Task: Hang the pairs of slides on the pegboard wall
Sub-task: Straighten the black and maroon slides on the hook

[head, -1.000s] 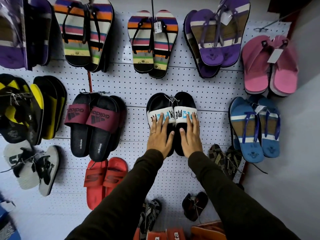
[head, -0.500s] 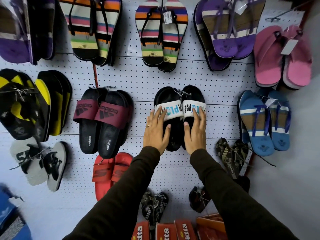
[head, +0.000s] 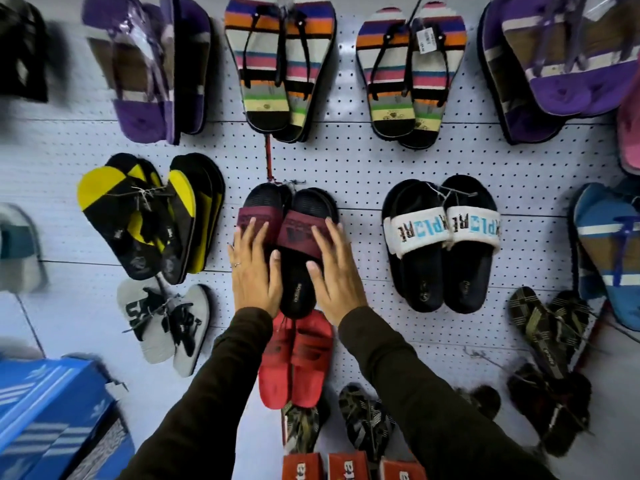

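Head view: left hand point(head: 254, 271) and right hand point(head: 334, 275) lie flat, fingers spread, on the maroon-strapped slides point(head: 294, 244) hanging on the pegboard point(head: 363, 161).

Setting: a footwear shop, retail display wall. Evidence: a pale perforated pegboard wall point(head: 363, 161) fills the view, hung with many pairs of sandals in rows. Landmark: the black slides with white "EXPLORE" straps point(head: 441, 244), tied together at the top with string. Above them, rainbow-striped flip-flops point(head: 410, 74) carry a white printed price tag point(head: 423, 41). Left of the landmark hang black slides with maroon straps point(head: 287, 244); further left, black-and-yellow flip-flops point(head: 138, 216). Below and left, red slides point(head: 296, 358). Far lower left, a blue shoebox with white stripes point(head: 52, 417); orange boxes point(head: 349, 465) sit along the bottom edge.
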Demonstrator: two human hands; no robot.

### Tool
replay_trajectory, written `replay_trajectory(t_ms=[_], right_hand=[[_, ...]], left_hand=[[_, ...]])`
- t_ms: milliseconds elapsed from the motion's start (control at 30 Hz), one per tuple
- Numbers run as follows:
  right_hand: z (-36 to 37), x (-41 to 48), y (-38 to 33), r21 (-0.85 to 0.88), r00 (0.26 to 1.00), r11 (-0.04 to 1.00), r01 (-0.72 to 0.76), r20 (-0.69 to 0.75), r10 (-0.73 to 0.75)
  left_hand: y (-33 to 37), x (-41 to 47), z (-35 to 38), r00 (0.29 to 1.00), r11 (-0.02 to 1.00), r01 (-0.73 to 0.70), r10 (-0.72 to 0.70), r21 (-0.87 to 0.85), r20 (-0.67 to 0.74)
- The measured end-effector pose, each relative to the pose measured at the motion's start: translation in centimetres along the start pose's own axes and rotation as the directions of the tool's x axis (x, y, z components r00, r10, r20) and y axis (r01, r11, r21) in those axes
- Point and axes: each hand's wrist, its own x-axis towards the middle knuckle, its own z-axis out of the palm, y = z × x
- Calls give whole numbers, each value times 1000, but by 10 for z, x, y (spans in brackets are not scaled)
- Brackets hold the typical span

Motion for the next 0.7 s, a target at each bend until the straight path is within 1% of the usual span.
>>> replay_trajectory(t_ms=[100, 200, 367, 600, 667, 700], right_hand=[[24, 3, -9, -134, 994, 990, 50, 107, -36], [40, 3, -3, -274, 988, 961, 39, 155, 4], [50, 6, 12, -337, 979, 941, -24, 182, 91], [39, 11, 9, -321, 958, 947, -31, 260, 119], [30, 14, 1, -280, 950, 959, -37, 288, 120], [23, 15, 0, -251, 953, 968, -21, 288, 96]], left_hand=[[-29, 3, -5, 997, 999, -5, 0, 53, 82], [-49, 4, 0, 977, 994, -43, 22, 96, 214], [-56, 10, 9, 936, 986, -52, -6, 156, 352], [-56, 8, 8, 934, 979, -60, -14, 196, 357], [-52, 9, 7, 938, 978, -45, -28, 202, 345], [-50, 10, 7, 946, 979, -43, -24, 198, 322]])
